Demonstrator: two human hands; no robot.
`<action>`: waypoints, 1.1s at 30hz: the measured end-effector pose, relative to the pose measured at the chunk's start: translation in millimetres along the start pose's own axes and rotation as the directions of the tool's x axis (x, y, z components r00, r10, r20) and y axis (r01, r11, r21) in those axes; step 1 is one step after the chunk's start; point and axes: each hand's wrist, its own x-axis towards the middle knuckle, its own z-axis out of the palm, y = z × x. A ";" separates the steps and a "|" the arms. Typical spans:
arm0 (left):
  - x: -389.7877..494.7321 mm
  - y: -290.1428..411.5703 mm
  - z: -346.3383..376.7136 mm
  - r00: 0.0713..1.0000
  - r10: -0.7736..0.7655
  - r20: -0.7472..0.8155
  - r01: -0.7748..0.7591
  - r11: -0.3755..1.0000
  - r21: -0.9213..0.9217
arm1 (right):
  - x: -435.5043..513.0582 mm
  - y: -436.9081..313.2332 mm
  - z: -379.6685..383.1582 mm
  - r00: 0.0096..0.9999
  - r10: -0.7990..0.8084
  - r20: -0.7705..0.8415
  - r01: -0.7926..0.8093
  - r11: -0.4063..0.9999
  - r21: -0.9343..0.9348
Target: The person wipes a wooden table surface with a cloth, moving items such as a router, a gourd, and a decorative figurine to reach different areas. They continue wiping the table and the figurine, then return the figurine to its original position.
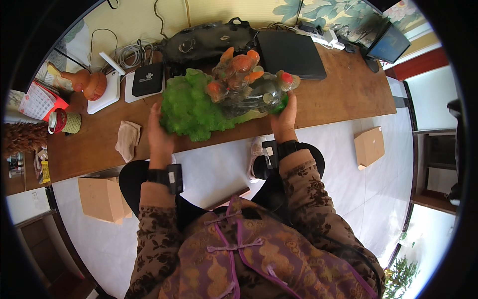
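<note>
A large translucent ornament (201, 104), green and leafy at its left and clear with orange-red parts at its right, lies at the front of the wooden table (347, 89). My left hand (158, 130) is upright against its green left end, palm inward, slightly blurred. Around its right end curls my right hand (286, 114), the fingers partly hidden behind it. Whether the ornament rests on the wood or is slightly raised cannot be told. To the left of my left hand lies a folded beige cloth (128, 141). Directly behind the ornament is a black carved tray (209, 43).
A closed black laptop (291, 54) sits behind at right, near a power strip (321, 38) and a small monitor (388, 43). At left are a black box (148, 79), a gourd (89, 85) and a knitted-cover jar (71, 122). Cardboard boxes (99, 198) stand on the floor.
</note>
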 end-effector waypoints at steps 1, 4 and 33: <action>-3.8 8.2 4.4 0.992 -0.036 -0.125 0.038 0.999 0.013 | -1.2 -3.5 -2.3 1.000 0.021 -0.011 -0.021 1.000 -0.023; -20.4 73.7 -19.0 0.992 0.123 -0.003 -0.095 0.784 0.614 | -8.0 -11.6 -0.8 1.000 0.021 -0.016 -0.022 0.999 -0.047; 115.8 181.2 13.8 0.694 0.288 0.660 -0.609 -0.253 0.752 | 153.2 -101.5 152.9 0.752 0.563 0.343 0.156 0.354 -0.922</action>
